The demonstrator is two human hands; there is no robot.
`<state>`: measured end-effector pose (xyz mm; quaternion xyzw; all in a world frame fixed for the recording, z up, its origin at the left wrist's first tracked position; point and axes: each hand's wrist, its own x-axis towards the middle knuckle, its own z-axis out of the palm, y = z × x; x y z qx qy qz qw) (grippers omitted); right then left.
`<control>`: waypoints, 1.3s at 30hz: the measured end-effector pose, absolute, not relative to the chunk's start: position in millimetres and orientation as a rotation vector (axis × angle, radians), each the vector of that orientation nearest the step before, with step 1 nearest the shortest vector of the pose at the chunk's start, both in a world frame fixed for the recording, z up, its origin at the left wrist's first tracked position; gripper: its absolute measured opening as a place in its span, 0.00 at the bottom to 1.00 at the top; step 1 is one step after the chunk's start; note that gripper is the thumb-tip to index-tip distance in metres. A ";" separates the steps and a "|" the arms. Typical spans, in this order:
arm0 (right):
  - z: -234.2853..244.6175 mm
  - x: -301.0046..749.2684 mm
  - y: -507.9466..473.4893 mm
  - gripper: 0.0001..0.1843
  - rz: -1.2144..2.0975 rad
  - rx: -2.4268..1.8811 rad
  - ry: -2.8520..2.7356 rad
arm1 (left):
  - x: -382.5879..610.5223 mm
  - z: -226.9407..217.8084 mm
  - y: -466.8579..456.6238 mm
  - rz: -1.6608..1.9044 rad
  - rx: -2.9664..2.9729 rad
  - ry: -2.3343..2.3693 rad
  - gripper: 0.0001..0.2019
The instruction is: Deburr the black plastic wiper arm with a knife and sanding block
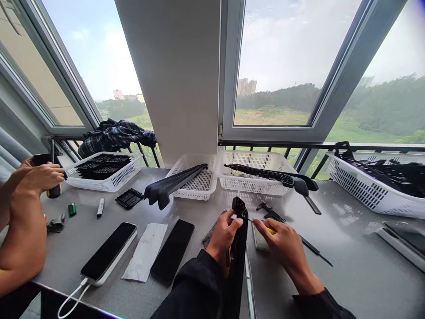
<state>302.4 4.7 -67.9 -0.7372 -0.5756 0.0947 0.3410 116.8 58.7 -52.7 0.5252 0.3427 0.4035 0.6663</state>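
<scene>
My left hand [224,234] is wrapped round a long black plastic strip [239,252] near its ribbed upper end. The strip points away from me, its lower part running down past my left sleeve. In my right hand [288,244] is a thin-shafted screwdriver [271,231], its yellow handle mostly hidden by the fingers. The shaft's tip meets the right side of the strip, just below the ribbed end. Beneath my right hand lies a pale flat block [260,239], partly covered. A dark caliper [274,214] rests beyond that hand.
White baskets [199,195] line the window side, two with long black strips across their rims. Another basket [361,188] holds black parts. Two phones [172,250] flank a white paper [146,250]. At left, a co-worker's hands [41,177] hold a black part and a screwdriver.
</scene>
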 end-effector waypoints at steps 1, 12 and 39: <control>-67.6 302.5 4.5 0.47 0.246 -1.915 -1.497 | 116.7 -52.9 59.1 0.909 1.186 0.770 0.17; -65.2 309.5 4.5 0.46 0.226 -1.893 -1.434 | 117.5 -51.4 58.6 0.874 1.177 0.744 0.17; -66.5 295.9 2.8 0.44 0.226 -1.749 -1.526 | 118.4 -53.4 59.2 0.869 1.224 0.740 0.23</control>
